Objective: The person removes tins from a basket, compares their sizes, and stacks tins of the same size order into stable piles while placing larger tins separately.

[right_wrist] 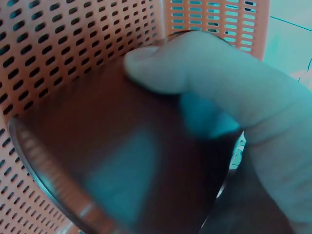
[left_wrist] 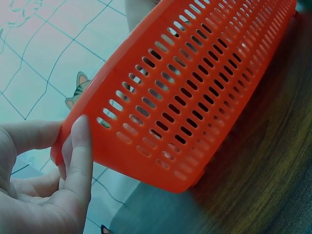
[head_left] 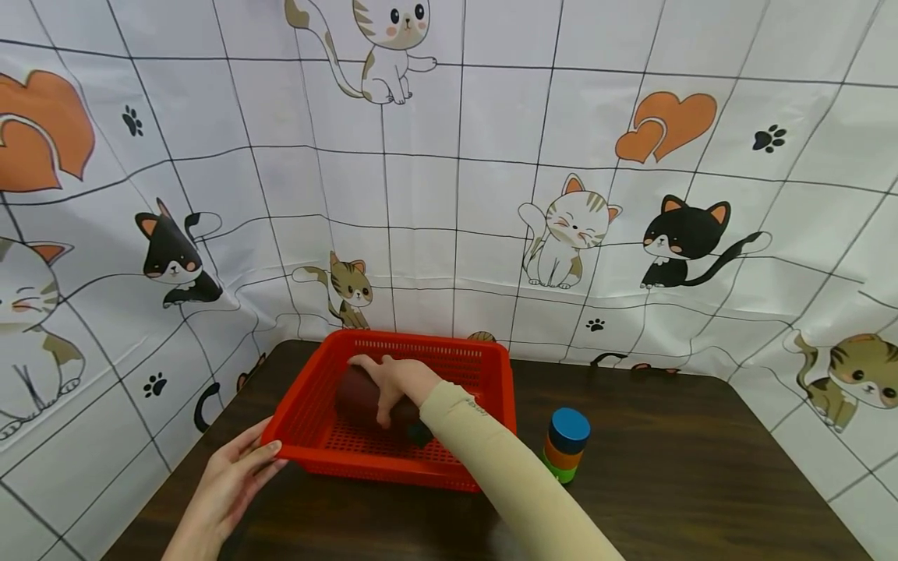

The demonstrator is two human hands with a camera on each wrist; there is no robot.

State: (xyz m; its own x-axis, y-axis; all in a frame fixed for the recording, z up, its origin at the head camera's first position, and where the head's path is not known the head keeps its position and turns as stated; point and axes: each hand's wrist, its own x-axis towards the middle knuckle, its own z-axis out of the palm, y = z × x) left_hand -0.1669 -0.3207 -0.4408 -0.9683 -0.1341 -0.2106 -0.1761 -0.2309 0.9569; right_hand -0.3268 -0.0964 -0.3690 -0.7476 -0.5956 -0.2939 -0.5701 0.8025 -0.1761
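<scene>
A red plastic basket (head_left: 393, 467) with slotted walls stands on the dark wooden table. My left hand (head_left: 228, 483) pinches its rim at the near left corner, and the left wrist view shows thumb and fingers on either side of the rim (left_wrist: 73, 114). Inside the basket, my right hand (head_left: 396, 382) grips a dark brown, rounded, glossy thing (head_left: 354, 401). In the right wrist view the thumb lies across this brown thing (right_wrist: 73, 107), which has a curved edge with a thin shiny line; its kind I cannot tell. A small dark green piece (head_left: 421, 434) shows beside it.
A short stack in blue, orange and green (head_left: 567, 444) stands on the table right of the basket, close to my right sleeve (head_left: 519, 475). Behind and to the left hangs a white sheet (head_left: 421, 195) with grid lines and cartoon cats. The wooden tabletop (head_left: 673, 452) stretches to the right.
</scene>
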